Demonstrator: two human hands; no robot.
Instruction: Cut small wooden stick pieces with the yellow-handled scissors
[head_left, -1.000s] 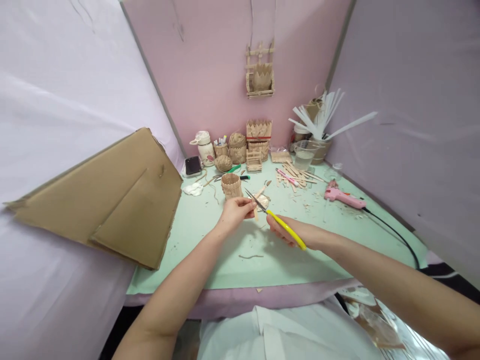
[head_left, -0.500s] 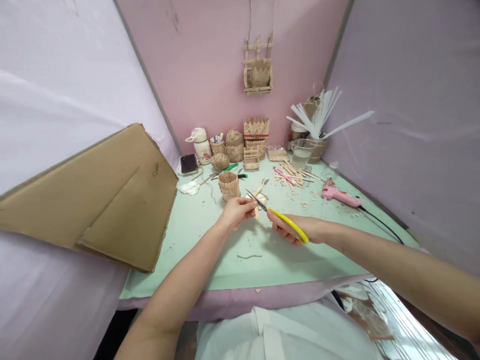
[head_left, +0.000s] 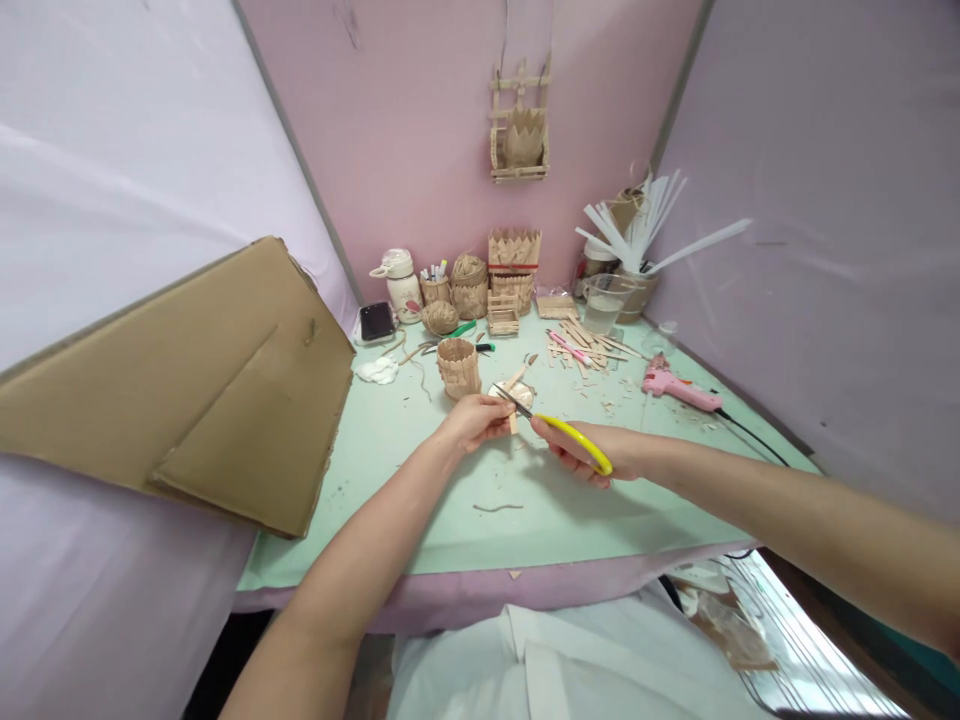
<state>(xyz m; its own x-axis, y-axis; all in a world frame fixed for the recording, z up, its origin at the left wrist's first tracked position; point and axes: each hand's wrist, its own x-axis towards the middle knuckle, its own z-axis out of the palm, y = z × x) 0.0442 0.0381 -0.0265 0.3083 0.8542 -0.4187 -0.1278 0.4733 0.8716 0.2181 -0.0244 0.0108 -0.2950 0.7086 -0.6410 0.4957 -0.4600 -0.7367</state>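
Pinched in my left hand [head_left: 480, 420] is a short wooden craft stick [head_left: 514, 424], its lower end showing below the fingers. My right hand [head_left: 581, 452] is closed round the yellow handles of a pair of scissors [head_left: 574, 432]. The blades point up and left and lie at the stick by my left fingertips; whether they bite into it I cannot tell. Just behind my left hand stands a small round cup made of wooden sticks [head_left: 458, 370]. A pale round piece [head_left: 521, 396] with a stick across it lies behind the blades.
Loose craft sticks [head_left: 589, 345] and a pink pen [head_left: 568, 347] lie at the back right, near a pink glue gun [head_left: 682, 388] with a black cord. A cardboard sheet [head_left: 225, 400] leans at the left. Twine balls [head_left: 440, 318] and a bottle [head_left: 403, 287] stand along the back.
The view has shifted slightly. Both hands keep nearly the same place, with the scissors still at the stick; the right hand has come slightly left.
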